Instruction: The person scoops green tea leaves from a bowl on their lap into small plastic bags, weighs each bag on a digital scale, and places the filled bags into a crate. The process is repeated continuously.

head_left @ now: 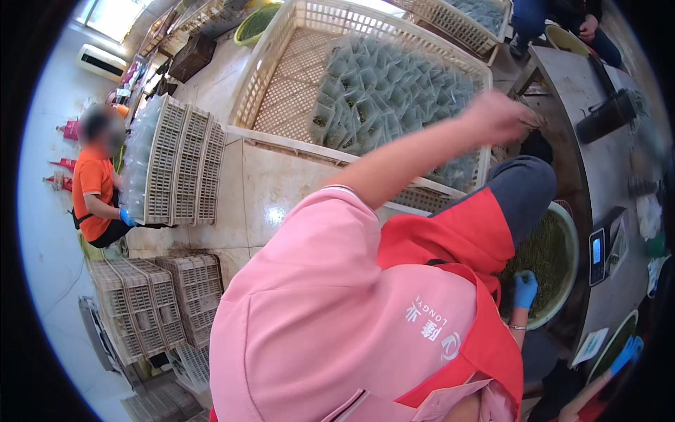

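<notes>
1. Left hand. I take the bare hand (498, 116) at the end of the pink-sleeved arm to be the person's left. It is stretched out to the far right, over the right-hand rim of the large white plastic lattice crate (281, 63). The hand is blurred. The fingers look curled, but I cannot tell whether they are closed on anything.

2. Item location. The small clear packets with green contents (394, 91) lie in a loose heap in the right half of that crate, directly below and left of the hand. The left half of the crate floor shows bare lattice. The heap sits on the side closest to the seat, which I judge keeps the reach short.

3. Right hand. A blue-gloved hand (524, 288) rests at the near left edge of the round pale-rimmed bowl (573, 239) of loose green leaf (545, 257). It appears to be the person's right. Its grip state cannot be read.

4. Bowl position. The bowl sits low, beside the knee and against the grey metal table (598, 162). A small digital scale (598, 257) stands on the table just right of it, so leaf and weighing stay within one arm's sweep.

5. Surroundings. At far left, a person in an orange shirt (95, 190) handles upended white crates (186, 169). More lattice crates (162, 302) stand stacked nearer.
</notes>
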`<state>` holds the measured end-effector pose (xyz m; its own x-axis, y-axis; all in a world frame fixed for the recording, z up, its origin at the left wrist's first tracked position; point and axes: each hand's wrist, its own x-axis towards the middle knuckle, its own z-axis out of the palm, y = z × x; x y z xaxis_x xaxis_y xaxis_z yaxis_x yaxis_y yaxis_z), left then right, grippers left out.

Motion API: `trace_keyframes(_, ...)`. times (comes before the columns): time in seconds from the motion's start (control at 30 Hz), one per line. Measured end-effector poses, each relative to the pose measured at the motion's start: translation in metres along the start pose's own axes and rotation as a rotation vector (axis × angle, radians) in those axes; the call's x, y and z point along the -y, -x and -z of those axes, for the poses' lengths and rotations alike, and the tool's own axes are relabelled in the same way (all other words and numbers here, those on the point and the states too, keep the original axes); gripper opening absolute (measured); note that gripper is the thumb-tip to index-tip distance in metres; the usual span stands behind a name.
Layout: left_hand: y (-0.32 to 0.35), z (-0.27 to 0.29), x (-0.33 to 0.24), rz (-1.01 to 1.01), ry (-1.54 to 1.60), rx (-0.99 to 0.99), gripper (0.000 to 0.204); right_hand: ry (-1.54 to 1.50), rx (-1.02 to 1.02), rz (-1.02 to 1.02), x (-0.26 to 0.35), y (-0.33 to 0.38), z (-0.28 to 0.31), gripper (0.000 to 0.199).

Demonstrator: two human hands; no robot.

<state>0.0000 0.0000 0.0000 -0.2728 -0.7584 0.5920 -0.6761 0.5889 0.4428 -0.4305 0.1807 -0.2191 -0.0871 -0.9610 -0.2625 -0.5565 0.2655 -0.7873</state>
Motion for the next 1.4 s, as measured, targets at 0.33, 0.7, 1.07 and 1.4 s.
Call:
trace_keyframes(0.33,0.056,-0.165,-0.178,0.071,0.598,0.972,0.046,-0.366,-0.316,-0.009,0.142,0.051,0.043,0.014)
trace_keyframes(0.7,0.019,-0.168,-0.198,0.058,0.422,1.18,0.023,-0.607,-0.295,-0.077,0.131,0.055,0.05,0.016)
trace_keyframes(1.07,0.012,-0.197,-0.165,-0.243,0.152,0.901,0.03,0.281,-0.736,0.284,0.141,0.012,0.111,0.042)
trace_keyframes(1.4,0.011,-0.202,-0.169,-0.155,0.238,0.717,0.018,0.569,-0.794,-0.042,0.167,-0.064,0.143,0.045)
